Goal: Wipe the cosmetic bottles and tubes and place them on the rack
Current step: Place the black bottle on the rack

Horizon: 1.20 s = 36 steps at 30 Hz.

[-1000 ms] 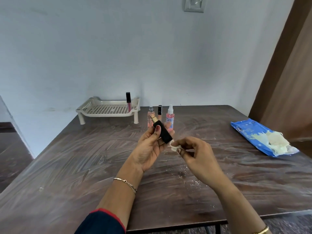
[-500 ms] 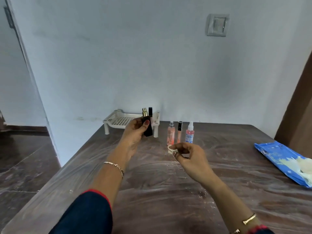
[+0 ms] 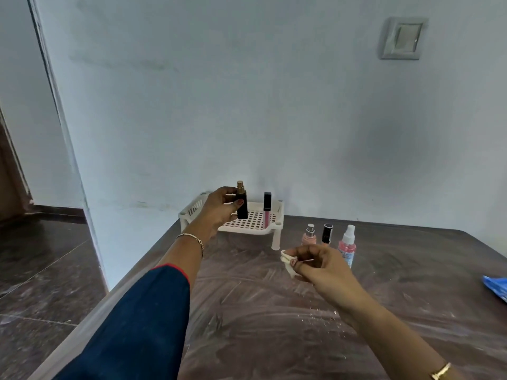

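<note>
We are holding the black bottle point(image 3: 242, 207) upright in our left hand point(image 3: 219, 212), gold nozzle on top, so that it can go down onto the rack point(image 3: 270, 229) on its base without tipping. The landmark for everything here is that white rack, which is standing on the far left part of the table point(image 3: 274, 325), against the wall. The black bottle is hanging above the rack's left half, not yet touching its grid as far as we can judge. Our left fingers are clamped on it: the thumb point(image 3: 238, 203) is pressing its near face about halfway up, the other fingers are wrapping round behind it, and the nozzle and the lower end are sticking out clear of the grip.

On the rack's right half, a pink lip gloss tube point(image 3: 266, 209) with a black cap is already standing upright, so we are aiming for the free space to its left.

Our right hand point(image 3: 321, 266) is hovering in front of the rack's right leg, fingertips pinched together on a small crumpled wipe point(image 3: 288, 263), kept ready for the next piece. Just right of the rack, three items are waiting on the table in a row: a peach spray bottle point(image 3: 310, 235), a black-capped tube point(image 3: 327, 233) and a pink spray bottle point(image 3: 348, 244). Far right of the rack, a blue wipes pack point(image 3: 498, 287) is showing at the picture's edge.
</note>
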Motion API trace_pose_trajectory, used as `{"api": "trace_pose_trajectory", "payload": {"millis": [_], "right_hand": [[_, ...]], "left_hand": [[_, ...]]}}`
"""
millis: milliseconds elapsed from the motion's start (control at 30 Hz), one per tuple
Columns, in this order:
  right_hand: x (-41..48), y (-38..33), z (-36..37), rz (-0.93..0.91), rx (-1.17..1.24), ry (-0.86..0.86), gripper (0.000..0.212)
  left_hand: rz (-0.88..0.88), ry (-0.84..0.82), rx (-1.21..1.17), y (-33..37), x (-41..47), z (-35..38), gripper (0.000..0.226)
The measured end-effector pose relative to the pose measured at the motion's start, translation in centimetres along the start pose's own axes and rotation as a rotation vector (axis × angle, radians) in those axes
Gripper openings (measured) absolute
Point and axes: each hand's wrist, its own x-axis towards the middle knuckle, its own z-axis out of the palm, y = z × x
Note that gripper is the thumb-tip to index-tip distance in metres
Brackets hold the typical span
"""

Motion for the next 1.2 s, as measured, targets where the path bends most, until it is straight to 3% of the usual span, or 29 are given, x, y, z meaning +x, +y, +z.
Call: {"api": "trace_pose_trajectory", "payload": {"millis": [500, 733, 1000, 1100, 1200], "right_hand": [[2.2, 1.6, 0.1, 0.029, 0.100, -0.044, 0.017], [2.0, 1.1, -0.4, 0.012, 0.120, -0.041, 0.018], [-0.1, -0.1, -1.9, 0.006, 0.215, 0.030, 0.016], [-1.5, -0.4, -2.9, 0.002, 0.266, 0.092, 0.016], [-3.1, -0.3, -4.4, 0.019, 0.318, 0.157, 0.013]], "left_hand": [[-0.114, -0.168, 0.250, -3.7, 4.7, 2.1, 0.024], [-0.097, -0.184, 0.397, -2.7, 4.4, 2.5, 0.034], [0.060, -0.054, 0.679, -0.2, 3.2, 2.1, 0.086], [0.171, 0.057, 0.708, 2.0, 2.2, 2.6, 0.084], [0.266, 0.065, 0.671, 4.5, 0.7, 4.0, 0.075]]}}
